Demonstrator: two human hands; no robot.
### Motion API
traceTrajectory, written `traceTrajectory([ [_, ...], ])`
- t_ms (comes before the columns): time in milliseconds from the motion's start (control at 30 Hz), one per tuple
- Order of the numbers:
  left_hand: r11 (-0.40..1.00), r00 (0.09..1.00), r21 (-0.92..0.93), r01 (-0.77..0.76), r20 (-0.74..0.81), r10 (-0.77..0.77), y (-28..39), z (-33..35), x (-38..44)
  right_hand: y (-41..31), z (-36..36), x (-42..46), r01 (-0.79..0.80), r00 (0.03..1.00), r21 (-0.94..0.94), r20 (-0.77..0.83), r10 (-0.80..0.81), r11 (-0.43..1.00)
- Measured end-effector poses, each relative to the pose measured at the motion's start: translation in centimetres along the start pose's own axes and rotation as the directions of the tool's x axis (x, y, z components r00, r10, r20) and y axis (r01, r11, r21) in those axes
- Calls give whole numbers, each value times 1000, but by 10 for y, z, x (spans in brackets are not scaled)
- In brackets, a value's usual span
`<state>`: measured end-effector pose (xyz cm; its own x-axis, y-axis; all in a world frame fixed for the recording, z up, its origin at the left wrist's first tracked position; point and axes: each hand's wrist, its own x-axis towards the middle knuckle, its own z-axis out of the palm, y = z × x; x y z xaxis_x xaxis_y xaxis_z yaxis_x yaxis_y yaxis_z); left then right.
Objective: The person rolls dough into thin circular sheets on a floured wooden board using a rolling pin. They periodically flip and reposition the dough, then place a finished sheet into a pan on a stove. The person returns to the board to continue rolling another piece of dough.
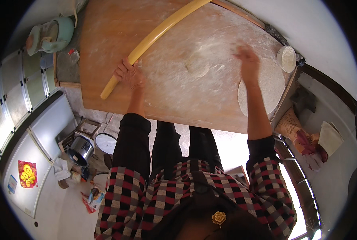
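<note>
My left hand (pixel 130 73) grips a long wooden rolling pin (pixel 157 34) near its lower end; the pin slants up to the right across a floured wooden board (pixel 166 99). My right hand (pixel 246 55), blurred, is over the board's right part with nothing visible in it; its finger positions are unclear. Below that hand and forearm lies a large, thin round dough sheet (pixel 270 84), partly covered by the arm. Between the hands, a small round of dough (pixel 198 66) rests on the board amid scattered flour.
A white container of flour (pixel 286 58) stands at the board's right edge. At the left are a pale green appliance (pixel 57 34) and a clear container with a red top (pixel 73 55). Below left, a metal cooker (pixel 80 149) stands near a wooden stool (pixel 88 127).
</note>
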<state>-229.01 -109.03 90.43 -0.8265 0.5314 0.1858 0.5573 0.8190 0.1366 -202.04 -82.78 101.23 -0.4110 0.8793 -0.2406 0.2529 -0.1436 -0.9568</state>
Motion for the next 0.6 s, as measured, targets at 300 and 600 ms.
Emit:
traceTrajectory([
  [300,996,993,21,-88,86,85,-5,-3,2,71,88,-65,334,937,-726,185,-298,601],
  [600,998,993,4,-60,103,59,-14,0,-2,82,104,-54,177,948,-848,11,-319,499],
])
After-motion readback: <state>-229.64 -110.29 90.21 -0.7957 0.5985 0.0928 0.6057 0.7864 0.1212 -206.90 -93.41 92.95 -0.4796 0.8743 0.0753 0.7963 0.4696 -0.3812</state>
